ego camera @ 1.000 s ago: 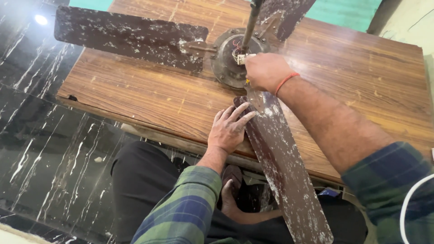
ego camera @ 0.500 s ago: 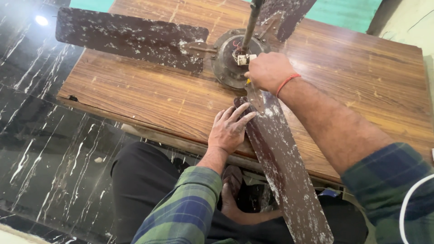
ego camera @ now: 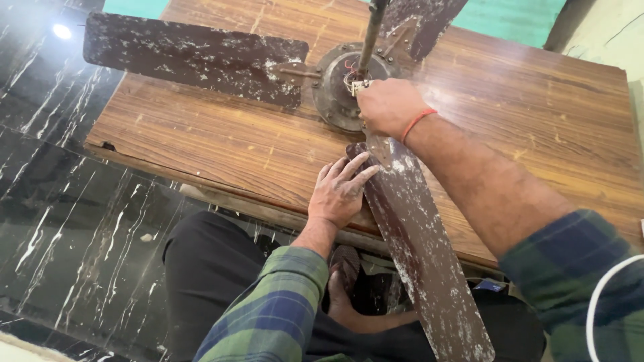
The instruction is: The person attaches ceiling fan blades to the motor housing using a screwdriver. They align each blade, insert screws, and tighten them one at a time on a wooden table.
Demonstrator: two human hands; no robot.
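Fingers (ego camera: 371,100) curled — hiding fan hub (ego camera: 339,84)

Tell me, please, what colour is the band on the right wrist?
Orange-red, a thin band just behind the right hand; the head view shows it.

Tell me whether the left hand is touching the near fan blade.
Touching. The head view shows the left hand flat on the table, its fingertips lying against the near fan blade's edge, no gap visible.
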